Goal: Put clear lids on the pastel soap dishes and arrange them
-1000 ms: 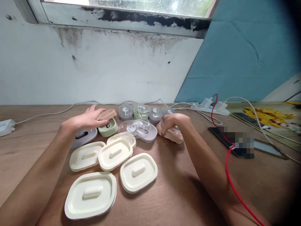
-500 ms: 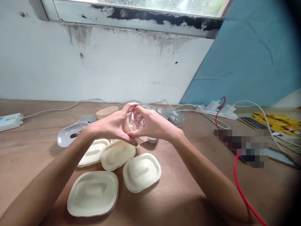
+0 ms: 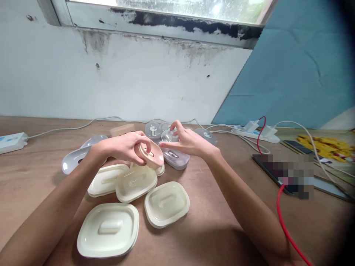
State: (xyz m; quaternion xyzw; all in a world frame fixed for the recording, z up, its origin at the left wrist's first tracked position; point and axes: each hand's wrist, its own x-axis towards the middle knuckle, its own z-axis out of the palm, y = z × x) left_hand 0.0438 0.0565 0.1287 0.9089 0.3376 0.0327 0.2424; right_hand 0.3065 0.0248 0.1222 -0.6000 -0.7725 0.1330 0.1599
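Note:
My left hand [image 3: 129,147] grips a peach oval plastic piece [image 3: 157,156] with a small slot in its middle, tilted above the cream pieces. My right hand [image 3: 187,141] is just to its right, thumb and fingers curled round a clear plastic cover [image 3: 169,136]; the cover's edges blend with the clear pieces behind. Below my left hand lies a cream lid-like piece [image 3: 135,183], overlapping another cream piece [image 3: 107,180]. Closer to me are a cream rounded piece [image 3: 166,204] and a larger one [image 3: 108,229], each with a raised bar.
Grey slotted pieces [image 3: 72,159] lie at left, and a lilac-grey piece [image 3: 177,159] below my right hand. Clear round containers [image 3: 153,130] stand near the wall. A power strip [image 3: 257,133], a phone [image 3: 273,175] and a red cable [image 3: 285,221] are at right.
My hands have moved apart from their joined grip. The left has tilted the peach piece into view, while the right has drawn the clear cover away to the right.

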